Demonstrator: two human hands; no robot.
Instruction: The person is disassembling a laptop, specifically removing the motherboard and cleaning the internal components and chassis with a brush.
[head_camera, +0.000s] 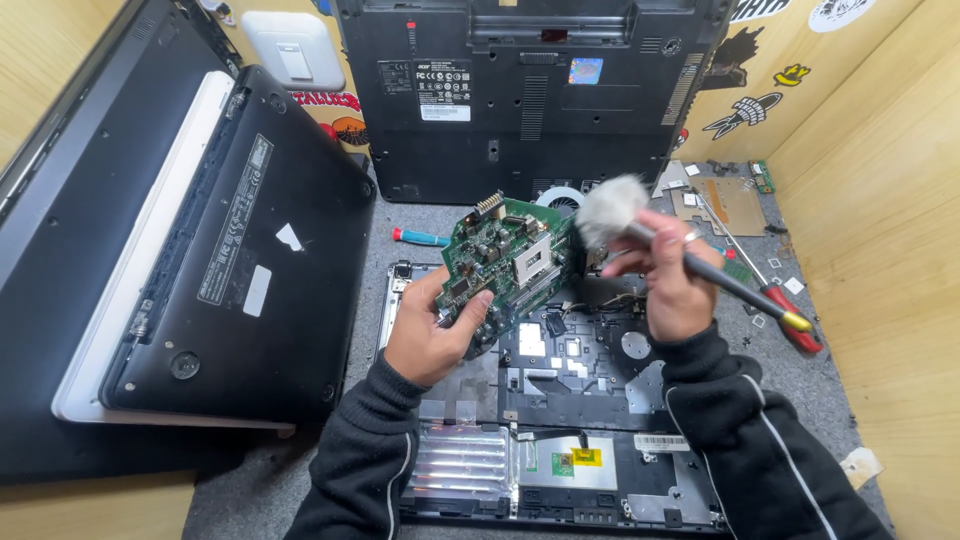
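Observation:
My left hand (435, 325) grips a green laptop circuit board (510, 255) by its lower left edge and holds it tilted above an opened laptop chassis (560, 400). My right hand (670, 280) is closed on the dark handle of a brush (700, 270). The brush's fluffy white-grey head (608, 208) sits at the board's upper right corner. Both arms wear black sleeves with a thin white stripe.
Two black laptops lean upside down: one at the left (250, 250), one at the back (520, 90). A teal-handled screwdriver (420, 237) lies behind the board, a red-handled one (790, 315) at the right. Small parts and a metal plate (730, 200) lie on the grey mat by wooden walls.

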